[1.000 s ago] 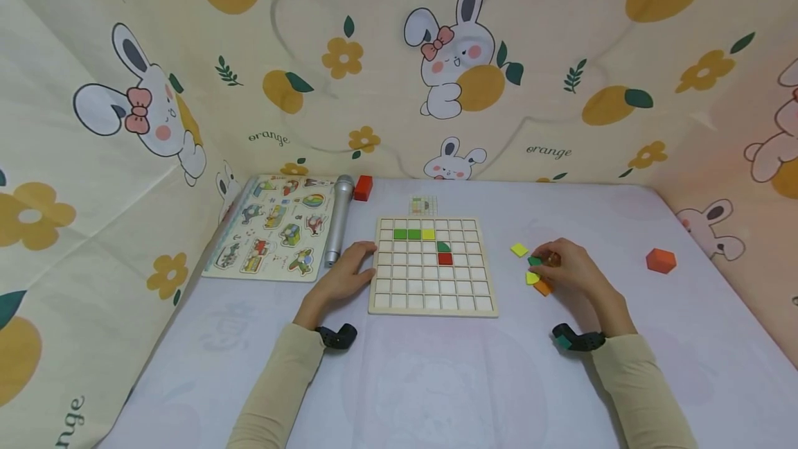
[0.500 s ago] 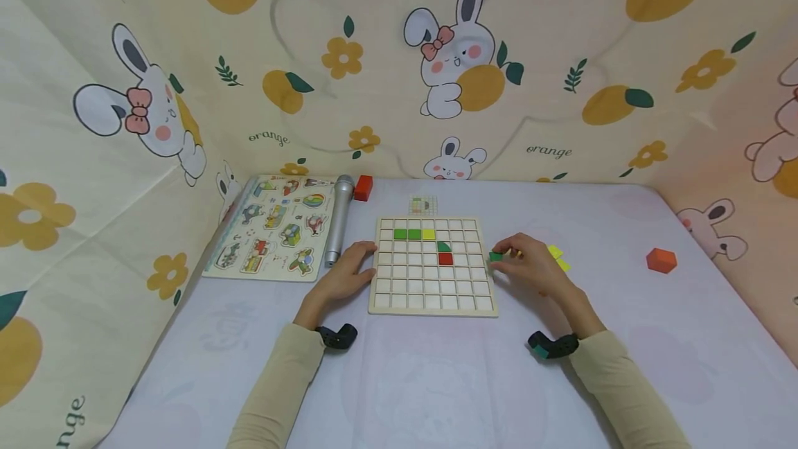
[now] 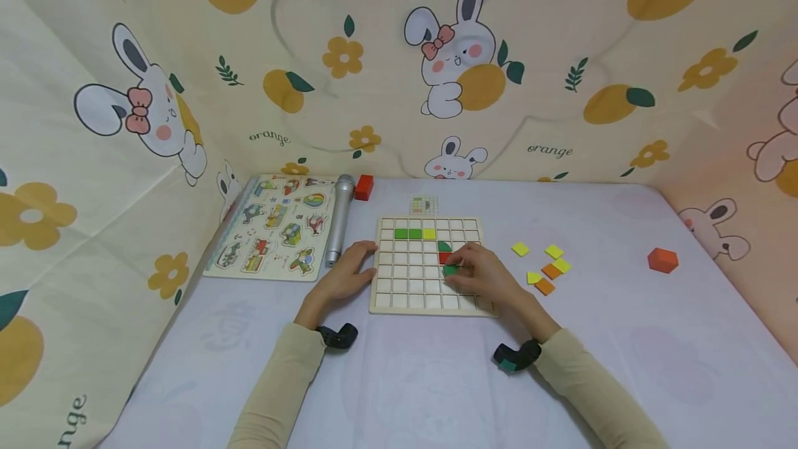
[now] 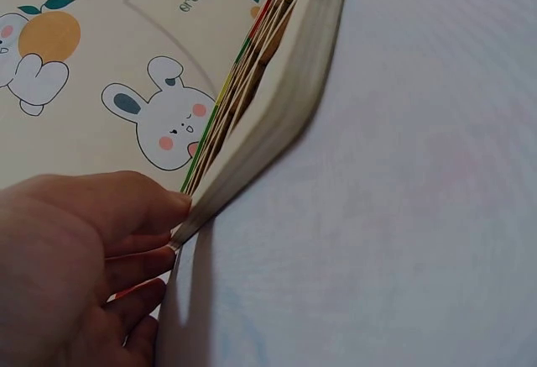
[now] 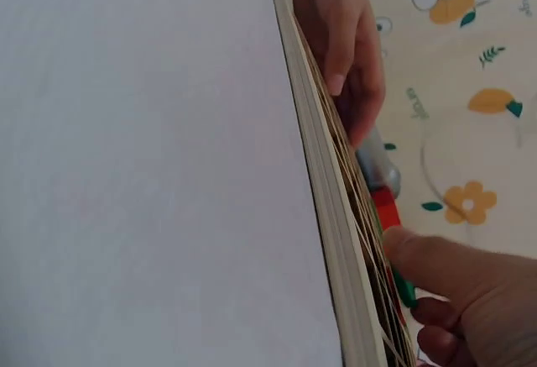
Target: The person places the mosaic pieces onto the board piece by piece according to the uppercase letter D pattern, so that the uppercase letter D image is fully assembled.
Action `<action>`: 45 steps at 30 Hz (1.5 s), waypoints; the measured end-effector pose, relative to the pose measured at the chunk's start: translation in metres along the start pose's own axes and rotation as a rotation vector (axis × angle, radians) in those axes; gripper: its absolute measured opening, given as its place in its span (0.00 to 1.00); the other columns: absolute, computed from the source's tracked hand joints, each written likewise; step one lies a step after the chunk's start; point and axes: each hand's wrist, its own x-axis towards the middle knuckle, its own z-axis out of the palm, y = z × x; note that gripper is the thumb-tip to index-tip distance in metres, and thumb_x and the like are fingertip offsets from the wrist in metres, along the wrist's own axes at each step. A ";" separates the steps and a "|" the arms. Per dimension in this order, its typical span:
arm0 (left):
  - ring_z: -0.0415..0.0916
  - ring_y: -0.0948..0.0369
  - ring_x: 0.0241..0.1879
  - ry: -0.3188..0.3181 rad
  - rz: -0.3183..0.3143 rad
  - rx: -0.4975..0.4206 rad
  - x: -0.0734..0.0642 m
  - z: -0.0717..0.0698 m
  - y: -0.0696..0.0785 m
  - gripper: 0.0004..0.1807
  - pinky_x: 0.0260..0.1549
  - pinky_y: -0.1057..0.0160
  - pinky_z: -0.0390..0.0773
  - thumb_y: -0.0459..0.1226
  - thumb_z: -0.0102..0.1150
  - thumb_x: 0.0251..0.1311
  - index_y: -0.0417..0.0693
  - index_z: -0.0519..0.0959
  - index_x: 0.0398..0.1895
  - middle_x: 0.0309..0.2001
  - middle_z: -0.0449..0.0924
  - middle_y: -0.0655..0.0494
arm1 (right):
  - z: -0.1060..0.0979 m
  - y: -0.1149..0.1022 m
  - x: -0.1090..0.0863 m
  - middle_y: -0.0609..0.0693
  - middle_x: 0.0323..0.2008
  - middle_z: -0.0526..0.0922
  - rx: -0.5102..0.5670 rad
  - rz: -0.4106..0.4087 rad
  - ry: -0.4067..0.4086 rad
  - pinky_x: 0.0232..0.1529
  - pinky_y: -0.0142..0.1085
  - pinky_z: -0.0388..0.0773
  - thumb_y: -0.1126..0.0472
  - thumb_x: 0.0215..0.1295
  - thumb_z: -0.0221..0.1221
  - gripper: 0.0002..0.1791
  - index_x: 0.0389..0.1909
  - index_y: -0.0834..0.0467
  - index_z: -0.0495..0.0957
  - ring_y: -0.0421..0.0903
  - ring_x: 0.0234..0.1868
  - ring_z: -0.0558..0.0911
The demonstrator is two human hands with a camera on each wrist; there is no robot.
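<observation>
My right hand [image 3: 486, 274] is over the wooden grid board [image 3: 399, 312], pinching a green tile [image 3: 450, 270] between thumb and fingers, just below a red tile [image 3: 443, 258]. In the right wrist view, the green tile [image 5: 404, 290] shows past the thumb at the grid. A green round-edged tile [image 3: 444, 246] lies in the cell above the red one. Two green tiles [image 3: 408, 234] and a yellow tile [image 3: 429, 234] fill cells in an upper row. At the board's left edge rests my left hand [image 3: 345, 272]; its thumb and fingers [image 4: 143, 262] touch the frame, loosely extended.
Several loose yellow tiles [image 3: 520, 249] and orange tiles [image 3: 544, 287] lie right of the board. Behind it is a small pattern card [image 3: 424, 204]. A picture board [image 3: 268, 227], silver microphone [image 3: 339, 220] and red block [image 3: 364, 188] stand left; an orange-red block [image 3: 662, 260] sits far right.
My right hand has carried the green tile leftward from the loose pile onto the board, beneath the red tile. The left hand has stayed at the board's edge.
</observation>
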 end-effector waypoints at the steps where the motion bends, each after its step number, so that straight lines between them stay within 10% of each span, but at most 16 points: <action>1: 0.53 0.49 0.68 -0.001 0.000 0.002 0.000 0.000 0.000 0.27 0.68 0.53 0.53 0.35 0.52 0.63 0.35 0.61 0.65 0.66 0.60 0.41 | 0.001 0.000 0.001 0.49 0.35 0.77 -0.009 0.000 0.002 0.27 0.30 0.69 0.56 0.50 0.69 0.15 0.39 0.57 0.81 0.43 0.31 0.71; 30: 0.53 0.49 0.68 -0.002 0.023 0.019 0.000 -0.002 0.000 0.27 0.68 0.53 0.53 0.34 0.51 0.63 0.34 0.62 0.64 0.65 0.60 0.40 | 0.006 0.002 0.004 0.43 0.30 0.79 -0.086 -0.011 0.044 0.27 0.29 0.70 0.59 0.53 0.67 0.05 0.30 0.53 0.83 0.41 0.29 0.72; 45: 0.53 0.49 0.68 0.002 0.017 0.018 0.000 -0.001 0.000 0.27 0.68 0.53 0.53 0.35 0.51 0.63 0.34 0.61 0.64 0.65 0.60 0.40 | -0.054 0.036 -0.033 0.51 0.32 0.78 -0.156 0.069 0.166 0.26 0.31 0.71 0.64 0.53 0.66 0.08 0.36 0.59 0.82 0.43 0.30 0.72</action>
